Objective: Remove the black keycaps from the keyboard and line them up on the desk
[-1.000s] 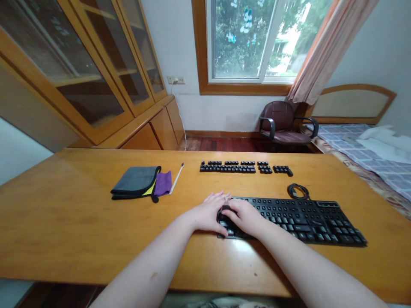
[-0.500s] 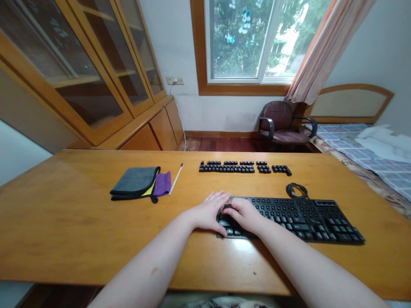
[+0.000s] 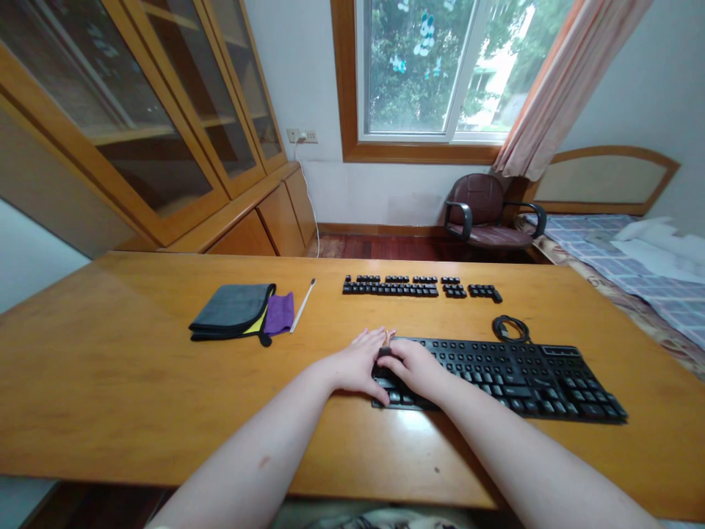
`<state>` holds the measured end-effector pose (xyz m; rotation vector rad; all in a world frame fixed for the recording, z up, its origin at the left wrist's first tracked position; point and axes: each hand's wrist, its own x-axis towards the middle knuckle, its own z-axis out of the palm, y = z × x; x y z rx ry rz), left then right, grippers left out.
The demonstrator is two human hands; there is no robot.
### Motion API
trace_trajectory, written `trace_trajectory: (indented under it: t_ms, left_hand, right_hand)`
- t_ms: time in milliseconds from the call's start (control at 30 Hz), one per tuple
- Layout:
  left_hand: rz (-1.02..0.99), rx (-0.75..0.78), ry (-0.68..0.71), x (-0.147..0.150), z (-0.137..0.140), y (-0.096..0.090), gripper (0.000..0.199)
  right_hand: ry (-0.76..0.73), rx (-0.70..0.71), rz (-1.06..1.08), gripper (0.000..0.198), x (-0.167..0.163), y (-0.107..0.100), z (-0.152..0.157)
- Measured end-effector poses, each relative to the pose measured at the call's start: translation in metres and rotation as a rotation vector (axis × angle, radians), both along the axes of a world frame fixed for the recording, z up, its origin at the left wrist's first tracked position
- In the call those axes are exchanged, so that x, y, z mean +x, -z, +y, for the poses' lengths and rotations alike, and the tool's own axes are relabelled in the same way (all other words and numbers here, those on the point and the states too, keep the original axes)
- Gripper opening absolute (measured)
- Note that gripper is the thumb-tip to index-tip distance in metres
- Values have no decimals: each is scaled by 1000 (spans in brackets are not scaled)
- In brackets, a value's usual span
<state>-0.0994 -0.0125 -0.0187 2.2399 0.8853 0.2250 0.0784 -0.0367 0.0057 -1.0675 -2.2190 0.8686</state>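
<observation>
A black keyboard (image 3: 512, 378) lies on the desk, its upper rows showing bare sockets where keycaps are off. My left hand (image 3: 358, 366) spans the keyboard's left end, thumb near the front edge and fingers towards the back corner, gripping it. Over the same end, my right hand (image 3: 416, 367) is closed, thumb and fingers pinched together at the left keys. A small dark piece shows at the pinch, with a thin pale-orange bit above it; what exactly the fingers hold is hidden. Behind the keyboard, removed keycaps (image 3: 391, 289) stand in rows.
A folded grey cloth (image 3: 234, 308) and a purple cloth (image 3: 280, 314) lie at left, with a toothbrush-like white stick (image 3: 302, 307) beside them. The keyboard's coiled cable (image 3: 511, 328) rests behind it. Beyond the wooden desk (image 3: 137, 382) are a chair (image 3: 479, 213) and a bed.
My right hand has shifted slightly at the keyboard's left end, and the thin pale-orange bit now shows above its fingertips. My left hand stays in place. The view has tilted very slightly.
</observation>
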Motion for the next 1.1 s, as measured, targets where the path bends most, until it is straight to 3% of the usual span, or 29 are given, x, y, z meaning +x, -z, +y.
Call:
trace_trajectory:
  t_ms: [300,1100]
  left_hand:
    - [31,18,27,0,0,-1,123]
    - [13,27,40,0,-1,-4,116]
  right_hand:
    - [-114,43,-89,15,3,1,1]
    - [5,125,-81,17,8,7,-4]
